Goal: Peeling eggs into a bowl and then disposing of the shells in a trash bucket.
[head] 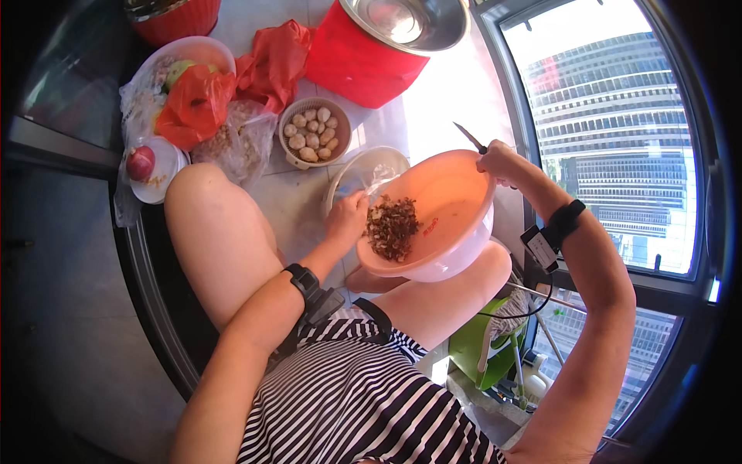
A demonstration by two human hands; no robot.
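Observation:
A large pale plastic basin (455, 203) is tilted to the left above my thigh. Dark brown and pale peelings or scraps (394, 227) are heaped at its low side. My right hand (497, 163) grips the raised far rim and also holds a small knife (469, 138), its blade sticking out to the upper left. Beside the low rim, my left hand (346, 219) pinches a clear plastic bag (379, 176). That bag lies over a pale round bin (362, 159) on the floor, partly hidden behind the basin and hand.
A colander (317, 133) holds several round, pale brown tubers. A red onion (141, 163) sits on white lids (152, 188) near bagged produce and a red bag (197, 107). A steel basin (406, 23) tops a red container (362, 64). Right are a green mop bucket (478, 348) and windows.

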